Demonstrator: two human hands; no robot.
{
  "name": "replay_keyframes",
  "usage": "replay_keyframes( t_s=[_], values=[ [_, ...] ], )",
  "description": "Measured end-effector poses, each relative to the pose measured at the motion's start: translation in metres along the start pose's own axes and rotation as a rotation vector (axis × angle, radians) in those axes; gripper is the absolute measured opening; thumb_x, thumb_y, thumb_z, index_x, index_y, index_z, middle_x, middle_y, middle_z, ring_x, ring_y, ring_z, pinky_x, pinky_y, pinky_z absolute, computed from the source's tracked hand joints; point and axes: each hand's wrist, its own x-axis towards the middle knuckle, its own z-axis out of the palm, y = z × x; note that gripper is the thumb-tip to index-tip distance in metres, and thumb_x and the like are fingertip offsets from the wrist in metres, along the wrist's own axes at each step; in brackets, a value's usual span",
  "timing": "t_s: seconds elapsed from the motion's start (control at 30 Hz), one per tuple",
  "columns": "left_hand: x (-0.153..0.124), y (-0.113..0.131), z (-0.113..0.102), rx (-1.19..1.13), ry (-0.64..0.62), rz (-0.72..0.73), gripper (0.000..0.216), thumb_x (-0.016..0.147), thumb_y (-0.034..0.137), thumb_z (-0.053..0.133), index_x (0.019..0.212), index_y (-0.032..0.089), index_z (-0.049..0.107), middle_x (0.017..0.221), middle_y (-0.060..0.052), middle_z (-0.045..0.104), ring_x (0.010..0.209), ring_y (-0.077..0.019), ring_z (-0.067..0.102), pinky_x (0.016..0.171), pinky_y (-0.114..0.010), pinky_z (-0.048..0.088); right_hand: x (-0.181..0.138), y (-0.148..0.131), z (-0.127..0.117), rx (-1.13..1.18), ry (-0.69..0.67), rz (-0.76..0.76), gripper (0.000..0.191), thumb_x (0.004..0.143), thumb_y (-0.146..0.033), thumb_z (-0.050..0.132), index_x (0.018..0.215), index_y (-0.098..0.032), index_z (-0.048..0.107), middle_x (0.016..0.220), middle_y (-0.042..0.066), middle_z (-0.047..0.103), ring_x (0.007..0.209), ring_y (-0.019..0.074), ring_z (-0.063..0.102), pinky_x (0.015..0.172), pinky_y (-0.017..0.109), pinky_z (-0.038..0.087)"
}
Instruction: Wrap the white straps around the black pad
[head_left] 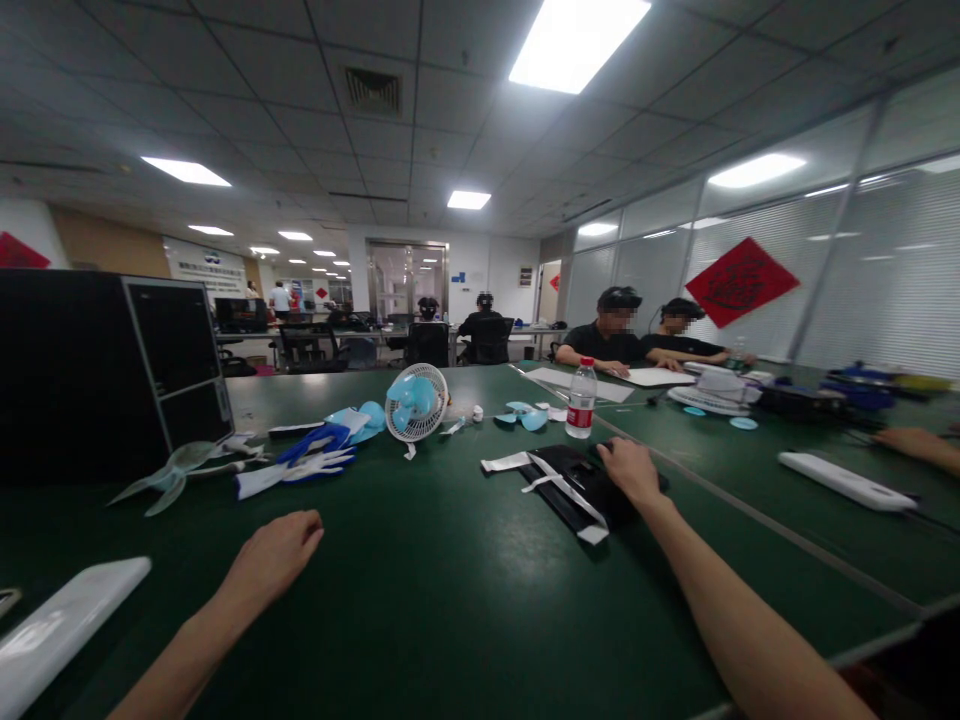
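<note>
The person's right hand [628, 470] lay over the far right part of a flat black object [615, 505], which rested on the green table [420, 600] with white strips [506, 462] across it and running past its edges. The fingers bent over the object, but whether they gripped it or merely rested there could not be told. The left hand [281, 550] hung near the table's bare middle, well apart from the object, its fingers curled inward; no held thing showed, and how far they were closed could not be told. The step in hand seemed to be steadying or handling the black object with the right hand alone. Any move of it would have called for a sure hold at its edge, with care for the loose strip ends and for the bottle [580, 405] standing just beyond. A small fan [411, 400] stood farther left, near some gloves [292, 472].
</note>
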Motion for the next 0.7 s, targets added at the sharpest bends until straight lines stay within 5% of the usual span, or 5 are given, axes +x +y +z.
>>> replay_keyframes(
  t_s=[0.3, 0.5, 0.7],
  values=[
    [-0.006, 0.007, -0.004, 0.011, 0.002, 0.010, 0.031, 0.087, 0.037, 0.040, 0.100, 0.023, 0.063, 0.104, -0.006, 0.067, 0.093, -0.0210, 0.062, 0.079, -0.033, 0.048, -0.019, -0.035, -0.018, 0.128, -0.298, -0.126, 0.025, 0.079, -0.039, 0.057, 0.081, -0.018, 0.070, 0.088, 0.012, 0.071, 0.081, 0.0219, 0.066, 0.064, 0.026, 0.043],
    [-0.004, 0.006, -0.003, 0.003, 0.007, 0.011, 0.029, 0.085, 0.036, 0.042, 0.100, 0.024, 0.064, 0.102, -0.005, 0.067, 0.091, -0.0209, 0.063, 0.078, -0.032, 0.048, -0.039, -0.026, -0.036, 0.098, -0.483, -0.057, 0.043, 0.078, -0.051, 0.056, 0.057, -0.015, 0.063, 0.058, 0.012, 0.065, 0.058, 0.0222, 0.064, 0.059, 0.032, 0.046],
    [-0.005, 0.008, -0.002, 0.000, -0.017, 0.014, 0.031, 0.085, 0.037, 0.041, 0.100, 0.023, 0.064, 0.103, -0.006, 0.067, 0.091, -0.0211, 0.063, 0.077, -0.031, 0.049, -0.067, -0.011, -0.035, 0.172, -0.511, -0.050, 0.028, 0.067, -0.044, 0.068, 0.073, -0.017, 0.062, 0.064, 0.006, 0.066, 0.058, 0.0192, 0.063, 0.052, 0.026, 0.043]
  ],
)
